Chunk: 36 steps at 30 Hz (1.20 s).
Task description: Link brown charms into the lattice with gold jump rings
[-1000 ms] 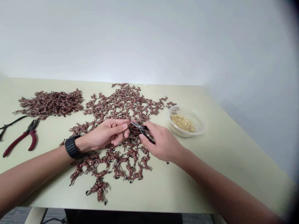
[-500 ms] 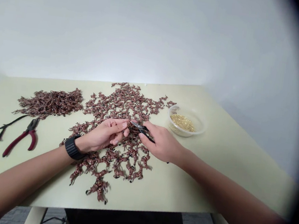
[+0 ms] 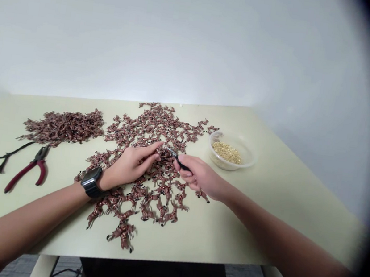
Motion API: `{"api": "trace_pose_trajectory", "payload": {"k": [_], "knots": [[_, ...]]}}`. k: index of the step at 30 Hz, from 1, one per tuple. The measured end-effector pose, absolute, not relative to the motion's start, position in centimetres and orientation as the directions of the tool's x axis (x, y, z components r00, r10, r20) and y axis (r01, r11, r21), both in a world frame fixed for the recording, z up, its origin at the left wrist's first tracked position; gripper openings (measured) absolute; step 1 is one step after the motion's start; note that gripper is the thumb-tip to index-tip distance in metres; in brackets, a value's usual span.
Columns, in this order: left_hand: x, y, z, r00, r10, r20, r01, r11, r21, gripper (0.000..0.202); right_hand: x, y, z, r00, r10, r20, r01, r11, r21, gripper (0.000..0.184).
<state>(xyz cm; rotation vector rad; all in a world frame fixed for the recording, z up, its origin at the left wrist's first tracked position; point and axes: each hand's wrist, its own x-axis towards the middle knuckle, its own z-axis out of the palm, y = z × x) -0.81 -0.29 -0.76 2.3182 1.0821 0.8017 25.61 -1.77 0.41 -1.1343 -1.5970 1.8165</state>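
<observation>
My left hand, palm down, reaches over a spread of small brown horse-shaped figures. Its thumb and forefinger are apart, and I see nothing held between them. In my right hand is a pair of small pliers with black handles, the fingers wrapped around them. The metal jaws point left, just short of my left fingertips. Any small piece in the jaws is too small to make out. Part of the spread lies hidden beneath both hands.
Right of the figures stands a clear plastic bowl with small gold-coloured pieces. A denser heap of brown figures lies at the left. Near it are red-handled pliers and a thin black tool. A wall borders the table's back.
My left hand has turned palm down, its thumb and forefinger parting. My right hand has drawn the pliers slightly right, away from the left fingertips, and closed more fully around the handles.
</observation>
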Motion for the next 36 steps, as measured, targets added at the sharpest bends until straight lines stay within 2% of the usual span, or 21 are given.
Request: {"api": "trace_pose_trajectory", "payload": {"k": [1,2,4,6,8,13,16,19,21,23,24,26,28,30,31,33,35,36], "knots": [[-0.4,-0.5,-0.6,0.5,0.837,0.223,0.453,-0.472,0.756,0.039,25.7,-1.8,0.3,-0.479,0.864,-0.154,0.265,-0.024,-0.964,0.038],[0.0,-0.6,-0.4,0.502,0.855,0.131,0.363,-0.346,0.865,0.036,25.8,-1.9,0.2,-0.43,0.903,-0.027,0.374,0.15,-0.915,0.036],[0.6,-0.8,-0.1,0.528,0.849,-0.001,0.18,-0.111,0.977,0.036,26.1,-1.9,0.1,-0.416,0.899,0.134,0.547,0.366,-0.753,0.032],[0.7,-0.9,0.1,0.532,0.844,-0.064,0.051,0.043,0.998,0.035,26.2,-1.9,0.2,-0.463,0.87,0.168,0.611,0.451,-0.65,0.028],[0.7,-0.9,0.1,0.53,0.842,-0.102,-0.026,0.136,0.99,0.031,26.2,-1.9,0.2,-0.509,0.844,0.17,0.615,0.494,-0.615,0.025],[0.5,-0.9,0.0,0.557,0.819,-0.137,-0.085,0.22,0.972,0.026,26.1,-2.0,-0.2,-0.531,0.828,0.182,0.629,0.529,-0.57,0.025],[0.5,-0.8,-0.1,0.562,0.816,-0.138,-0.081,0.22,0.972,0.027,26.1,-2.0,-0.3,-0.532,0.828,0.176,0.63,0.526,-0.571,0.024],[0.7,-1.0,0.0,0.556,0.823,-0.115,-0.027,0.157,0.987,0.031,25.9,-2.2,-0.2,-0.522,0.838,0.156,0.608,0.494,-0.621,0.025],[0.7,-1.1,-0.1,0.553,0.831,-0.064,0.067,0.033,0.997,0.034,25.7,-2.5,0.0,-0.519,0.847,0.115,0.558,0.438,-0.705,0.028],[0.5,-1.2,-0.2,0.545,0.838,0.034,0.224,-0.184,0.957,0.034,25.5,-2.7,0.3,-0.522,0.853,0.015,0.454,0.292,-0.842,0.032],[0.2,-1.2,-0.3,0.538,0.836,0.108,0.32,-0.322,0.891,0.033,25.5,-2.7,0.4,-0.538,0.84,-0.071,0.378,0.165,-0.911,0.034],[-0.6,-0.9,-0.7,0.558,0.783,0.275,0.49,-0.579,0.652,0.038,25.4,-2.6,0.6,-0.615,0.741,-0.27,0.213,-0.173,-0.962,0.036],[-1.4,-0.5,-1.0,0.642,0.671,0.37,0.546,-0.739,0.394,0.051,25.5,-2.3,0.8,-0.71,0.583,-0.394,0.112,-0.459,-0.881,0.038],[-1.9,-0.1,-1.0,0.698,0.603,0.386,0.533,-0.798,0.282,0.056,25.5,-2.0,0.8,-0.748,0.507,-0.429,0.081,-0.571,-0.817,0.039],[-1.9,-0.1,-0.9,0.687,0.612,0.392,0.537,-0.791,0.293,0.054,25.5,-2.0,0.8,-0.741,0.517,-0.428,0.08,-0.565,-0.821,0.04],[-1.4,-0.2,-0.5,0.588,0.712,0.383,0.558,-0.7,0.446,0.046,25.5,-2.0,0.6,-0.671,0.64,-0.373,0.107,-0.415,-0.904,0.039],[-0.6,-0.5,0.0,0.489,0.833,0.26,0.489,-0.508,0.709,0.035,25.5,-2.1,0.4,-0.544,0.815,-0.198,0.225,-0.085,-0.971,0.036],[-0.2,-0.7,0.2,0.488,0.857,0.169,0.398,-0.39,0.83,0.033,25.6,-2.1,0.2,-0.495,0.865,-0.08,0.317,0.094,-0.944,0.035]]}}
